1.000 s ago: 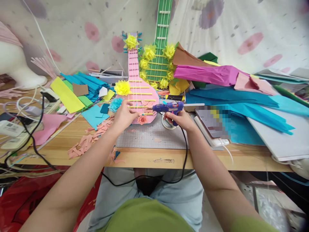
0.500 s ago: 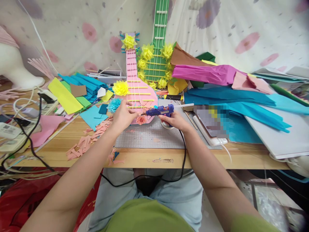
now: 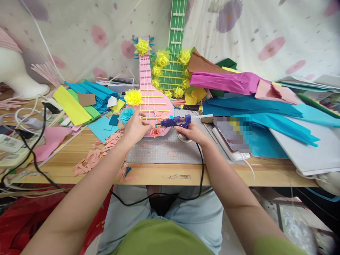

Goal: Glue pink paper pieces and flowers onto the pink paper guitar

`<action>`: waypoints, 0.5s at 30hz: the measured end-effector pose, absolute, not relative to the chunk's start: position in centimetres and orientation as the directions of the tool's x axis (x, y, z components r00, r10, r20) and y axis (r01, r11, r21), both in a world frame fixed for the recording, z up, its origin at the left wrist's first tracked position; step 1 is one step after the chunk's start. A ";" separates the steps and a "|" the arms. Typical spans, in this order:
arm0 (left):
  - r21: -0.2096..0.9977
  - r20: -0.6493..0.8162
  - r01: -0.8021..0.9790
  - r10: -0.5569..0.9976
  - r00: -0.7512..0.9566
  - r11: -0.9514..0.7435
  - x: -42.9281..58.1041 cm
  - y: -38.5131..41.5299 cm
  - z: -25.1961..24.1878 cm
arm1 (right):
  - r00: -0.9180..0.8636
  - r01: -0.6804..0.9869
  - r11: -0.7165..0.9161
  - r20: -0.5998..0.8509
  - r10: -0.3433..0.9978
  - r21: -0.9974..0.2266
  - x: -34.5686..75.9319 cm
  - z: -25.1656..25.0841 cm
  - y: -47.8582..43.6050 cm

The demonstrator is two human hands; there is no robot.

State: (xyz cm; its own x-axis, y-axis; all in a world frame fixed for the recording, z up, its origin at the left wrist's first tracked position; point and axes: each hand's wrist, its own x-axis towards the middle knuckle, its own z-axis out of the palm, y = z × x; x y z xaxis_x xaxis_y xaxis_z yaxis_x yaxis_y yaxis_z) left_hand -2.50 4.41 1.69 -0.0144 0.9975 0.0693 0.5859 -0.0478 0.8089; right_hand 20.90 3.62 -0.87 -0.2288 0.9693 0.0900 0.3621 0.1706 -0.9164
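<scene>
My right hand [image 3: 191,133] is wrapped round a blue hot glue gun [image 3: 175,122], its nozzle pointing left and a white glue stick [image 3: 204,116] sticking out behind. Close to that nozzle, the fingers of my left hand [image 3: 136,129] are pinched together; whatever they hold is too small to make out. Both hands are over the lower body of a pink paper guitar [image 3: 145,76] with white strings and yellow strips. A coral paper flower [image 3: 155,132] is at its bottom edge. Beside my left hand are a blue paper flower [image 3: 126,115] and a yellow one [image 3: 133,97].
Behind stands a green paper guitar [image 3: 177,28] with yellow flowers. Coloured crepe paper [image 3: 223,82] is piled at right, near a phone [image 3: 230,132]. Pink paper scraps [image 3: 91,159] litter the left. The gun's black cord [image 3: 202,170] hangs over the table edge. A grey cutting mat [image 3: 159,154] lies in front.
Almost nothing differs. Both hands and the glue gun hold nearly the same place, and the view has shifted very slightly.
</scene>
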 end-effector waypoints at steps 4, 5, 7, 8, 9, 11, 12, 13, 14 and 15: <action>0.822 0.075 0.566 0.997 -0.005 -0.059 -2.4 4.5 1.5 | -0.227 0.371 0.176 0.095 0.969 -0.912 21.0 -1.2 3.8; 0.823 0.074 0.565 0.997 -0.006 -0.058 -2.4 4.4 1.6 | -0.226 0.371 0.176 0.096 0.969 -0.912 21.1 -1.3 3.9; 0.824 0.068 0.564 0.998 -0.007 -0.052 -2.3 4.3 1.7 | -0.227 0.365 0.171 0.091 0.970 -0.915 21.1 -1.5 3.9; 0.827 0.062 0.560 0.998 -0.005 -0.048 -2.3 4.3 1.8 | -0.226 0.360 0.166 0.087 0.970 -0.918 21.1 -1.5 3.9; 0.834 0.056 0.550 0.998 0.002 -0.048 -2.2 4.2 1.8 | -0.223 0.352 0.163 0.087 0.971 -0.922 21.1 -1.5 3.9; 0.862 0.043 0.502 0.998 0.052 -0.063 -2.2 4.1 1.8 | -0.203 0.334 0.166 0.101 0.974 -0.928 21.1 -1.5 3.8; 0.883 0.038 0.464 0.995 0.088 -0.075 -2.2 4.1 1.8 | -0.181 0.324 0.171 0.116 0.977 -0.930 21.1 -1.5 3.9; 0.903 0.036 0.422 0.992 0.121 -0.084 -2.3 4.2 1.9 | -0.146 0.318 0.175 0.134 0.980 -0.932 21.2 -1.5 3.9; 0.921 0.035 0.379 0.988 0.149 -0.090 -2.4 4.2 2.0 | -0.098 0.318 0.172 0.148 0.984 -0.932 21.4 -1.5 4.1; 0.936 0.031 0.340 0.985 0.168 -0.087 -2.5 4.3 2.1 | -0.034 0.325 0.160 0.158 0.987 -0.932 21.7 -1.6 4.3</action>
State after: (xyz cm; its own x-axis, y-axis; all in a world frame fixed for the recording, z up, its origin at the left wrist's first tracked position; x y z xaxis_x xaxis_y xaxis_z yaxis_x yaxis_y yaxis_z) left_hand -2.53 4.26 2.08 0.1675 0.9854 0.0310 0.3400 -0.0872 0.9364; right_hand 21.68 4.33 -1.63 -0.0335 0.9869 0.1575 0.3248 0.1598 -0.9322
